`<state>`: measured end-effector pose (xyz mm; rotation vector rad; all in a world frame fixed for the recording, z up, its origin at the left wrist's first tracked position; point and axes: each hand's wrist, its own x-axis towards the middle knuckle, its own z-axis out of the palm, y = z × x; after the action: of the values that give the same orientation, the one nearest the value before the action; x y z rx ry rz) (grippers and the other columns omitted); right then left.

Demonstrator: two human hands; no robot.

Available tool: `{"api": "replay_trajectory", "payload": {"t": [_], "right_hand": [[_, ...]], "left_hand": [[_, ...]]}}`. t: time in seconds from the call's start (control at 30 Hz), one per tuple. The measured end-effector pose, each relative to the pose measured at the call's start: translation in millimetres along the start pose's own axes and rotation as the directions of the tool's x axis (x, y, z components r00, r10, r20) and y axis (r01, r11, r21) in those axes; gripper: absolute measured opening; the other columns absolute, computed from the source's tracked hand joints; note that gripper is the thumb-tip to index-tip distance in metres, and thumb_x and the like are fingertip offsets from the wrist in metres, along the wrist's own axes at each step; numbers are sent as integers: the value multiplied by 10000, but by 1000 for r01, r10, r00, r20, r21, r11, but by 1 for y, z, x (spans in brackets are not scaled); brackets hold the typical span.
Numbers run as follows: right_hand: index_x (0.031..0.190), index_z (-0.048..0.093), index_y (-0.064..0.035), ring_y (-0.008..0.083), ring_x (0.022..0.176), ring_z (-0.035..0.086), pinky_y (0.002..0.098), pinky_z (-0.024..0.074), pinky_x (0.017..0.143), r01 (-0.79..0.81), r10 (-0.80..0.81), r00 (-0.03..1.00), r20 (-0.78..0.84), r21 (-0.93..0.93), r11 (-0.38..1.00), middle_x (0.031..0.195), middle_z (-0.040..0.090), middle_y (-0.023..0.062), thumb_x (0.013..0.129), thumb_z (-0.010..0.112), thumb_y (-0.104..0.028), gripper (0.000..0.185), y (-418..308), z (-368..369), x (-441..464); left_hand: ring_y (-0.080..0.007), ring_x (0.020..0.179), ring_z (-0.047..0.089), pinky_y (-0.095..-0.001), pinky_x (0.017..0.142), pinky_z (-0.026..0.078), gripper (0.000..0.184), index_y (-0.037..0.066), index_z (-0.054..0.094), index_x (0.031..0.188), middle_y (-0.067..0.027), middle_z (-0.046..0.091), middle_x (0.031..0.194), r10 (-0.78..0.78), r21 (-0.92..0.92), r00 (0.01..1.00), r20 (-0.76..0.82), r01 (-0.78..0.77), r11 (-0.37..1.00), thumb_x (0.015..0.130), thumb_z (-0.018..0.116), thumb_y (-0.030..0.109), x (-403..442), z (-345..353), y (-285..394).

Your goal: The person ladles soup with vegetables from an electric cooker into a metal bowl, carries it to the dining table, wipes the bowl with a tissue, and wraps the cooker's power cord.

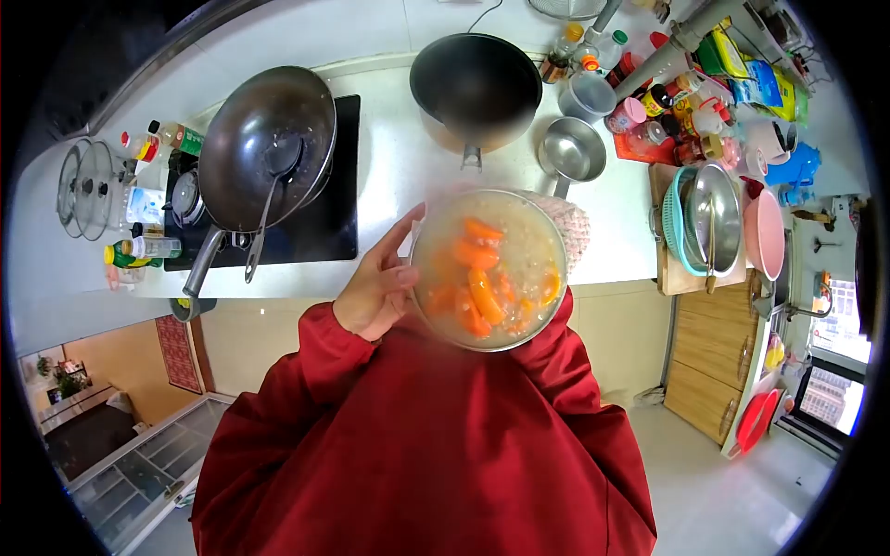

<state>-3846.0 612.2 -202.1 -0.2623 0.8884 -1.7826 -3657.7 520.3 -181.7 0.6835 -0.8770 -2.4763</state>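
A round pot [489, 269] of pale, cloudy soup with orange chunks is held up close to my chest, in front of the counter edge. My left hand [378, 285] grips its left side, thumb and fingers at the rim and small handle. Only the red sleeve of my right arm shows, below the pot's right side; my right hand is hidden behind the pot. A pinkish patterned cloth [567, 230] sticks out at the pot's right edge.
A large wok [241, 139] with a ladle [263, 221] sits on the black stove [345, 176]. Behind the pot stand a dark pan [475, 83] and a small metal saucepan [573, 150]. Bottles, jars, colanders and a pink basin [766, 234] crowd the right.
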Motion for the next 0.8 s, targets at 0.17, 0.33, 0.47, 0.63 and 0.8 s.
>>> {"api": "replay_trajectory", "payload": {"t": [0.17,0.33,0.47,0.63,0.8], "right_hand": [[917,617,-43,249,779,620,322,477,701,1,-1,1000,18,-9,1000,839,627,104,784,612,-107,148,-1,3,3],[931,611,-43,247,789,618,323,475,713,-3,4,999,36,-14,1000,851,625,104,791,607,-110,156,0,5,4],[943,607,-42,246,796,617,324,473,723,-7,8,999,53,-13,1000,860,624,103,797,602,-113,162,2,7,5],[957,601,-42,244,805,615,324,472,735,-5,6,997,82,-13,1000,872,622,103,804,597,-117,170,4,11,8],[971,595,-42,243,815,613,325,470,747,9,-7,994,113,-17,1000,884,620,102,811,591,-121,178,5,17,12]], "left_hand": [[-254,1291,450,-382,1017,453,920,-7,171,1480,-159,390,1427,-55,-53,998,6,56,997,802,717,290,0,6,2],[-248,1255,486,-365,990,473,900,-11,179,1474,-158,409,1410,-75,-50,997,34,77,996,824,709,317,-1,8,4],[-230,1227,510,-345,970,485,930,-5,181,1475,-155,430,1392,-15,-27,999,41,16,1000,823,717,384,2,8,-2],[-204,1226,506,-329,967,485,932,13,187,1479,-135,436,1393,-100,22,993,68,98,995,834,698,451,-2,-2,-4],[-187,1256,475,-323,975,479,934,63,188,1492,-90,411,1425,-76,-30,997,35,77,997,833,650,537,-3,-3,-21]]}}
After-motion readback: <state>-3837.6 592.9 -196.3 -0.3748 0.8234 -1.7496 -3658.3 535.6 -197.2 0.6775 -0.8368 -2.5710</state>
